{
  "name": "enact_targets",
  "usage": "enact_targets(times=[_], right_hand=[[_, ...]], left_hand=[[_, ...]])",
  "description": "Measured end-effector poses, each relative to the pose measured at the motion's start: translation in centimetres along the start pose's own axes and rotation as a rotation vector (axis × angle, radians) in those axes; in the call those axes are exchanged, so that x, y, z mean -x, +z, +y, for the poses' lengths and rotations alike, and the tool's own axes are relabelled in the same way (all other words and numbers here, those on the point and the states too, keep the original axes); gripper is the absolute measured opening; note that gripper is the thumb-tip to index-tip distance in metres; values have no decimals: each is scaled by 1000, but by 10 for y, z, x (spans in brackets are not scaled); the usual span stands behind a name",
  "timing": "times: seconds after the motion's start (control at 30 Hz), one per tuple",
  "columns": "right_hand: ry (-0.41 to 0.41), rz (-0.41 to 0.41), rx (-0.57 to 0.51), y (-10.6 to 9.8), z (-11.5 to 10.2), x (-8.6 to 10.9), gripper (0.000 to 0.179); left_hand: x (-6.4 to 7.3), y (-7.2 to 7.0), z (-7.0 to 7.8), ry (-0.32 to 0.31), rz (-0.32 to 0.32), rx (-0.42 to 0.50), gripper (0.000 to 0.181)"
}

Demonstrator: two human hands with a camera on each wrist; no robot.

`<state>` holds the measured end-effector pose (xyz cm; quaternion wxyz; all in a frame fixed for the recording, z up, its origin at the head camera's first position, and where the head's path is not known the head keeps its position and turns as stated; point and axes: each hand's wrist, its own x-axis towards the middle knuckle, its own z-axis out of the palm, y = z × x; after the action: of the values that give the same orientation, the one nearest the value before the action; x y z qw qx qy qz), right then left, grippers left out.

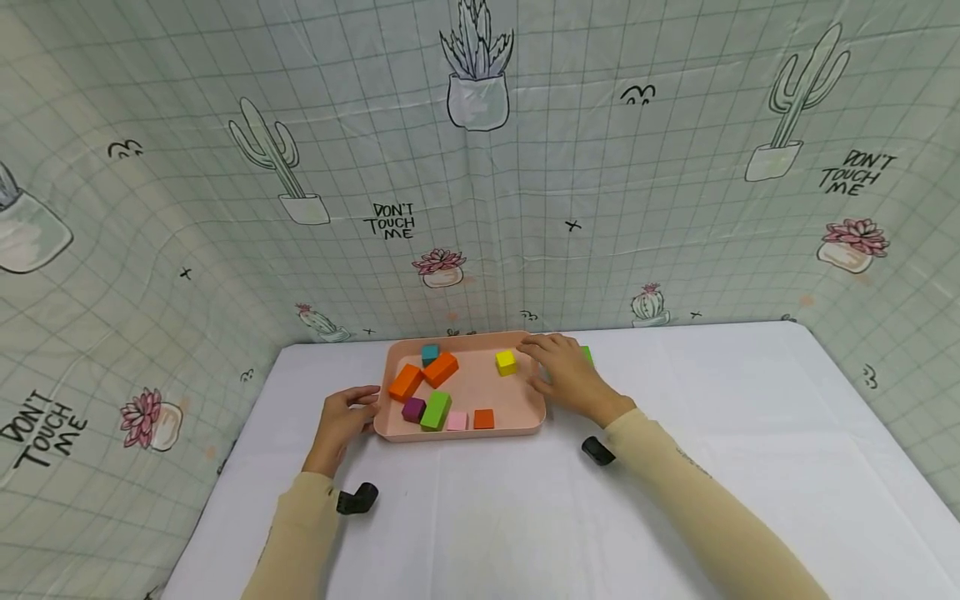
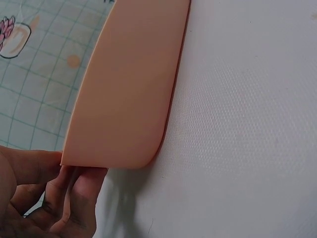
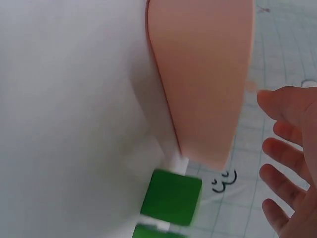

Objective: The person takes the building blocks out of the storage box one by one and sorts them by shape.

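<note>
A shallow pink tray (image 1: 476,387) of colored blocks sits on a white desk (image 1: 487,517). At the tray's left end, a person's left hand (image 1: 337,423) pinches the rim between bent fingers. Over its right end, the right hand (image 1: 566,371) spreads loosely, holding nothing, near a yellow cube (image 1: 506,363) inside. Two green blocks (image 3: 173,198) stand outside, just beyond the tray's right end.

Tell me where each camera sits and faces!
Head: on head, looking forward and down at pink tray; left hand, right hand, sleeves show.
Left wrist: on that wrist, facing the tray's side; left hand shows.
Right wrist: on that wrist, facing the tray and green blocks; right hand shows.
Both wrist views share the tray.
</note>
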<state>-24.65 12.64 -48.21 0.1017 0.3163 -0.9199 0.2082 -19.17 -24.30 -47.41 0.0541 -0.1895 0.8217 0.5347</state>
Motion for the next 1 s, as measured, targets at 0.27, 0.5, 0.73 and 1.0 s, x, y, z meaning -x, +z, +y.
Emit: enact_targets(times=[0.27,0.5,0.73,1.0], right_hand=[[34,-106,53,15,-9,-20,49],[47,-137,75,23,-11,-29,44],[37,-108,119,28,-10,-31,31],[29,-62,106,33,-13,-29,26]], left_hand=[[-1,1,-3,10,6,5,38],[0,1,-3,8,3,-5,38],[0,1,0,11,3,2,37],[2,-2,-2,30,-18,42,38]])
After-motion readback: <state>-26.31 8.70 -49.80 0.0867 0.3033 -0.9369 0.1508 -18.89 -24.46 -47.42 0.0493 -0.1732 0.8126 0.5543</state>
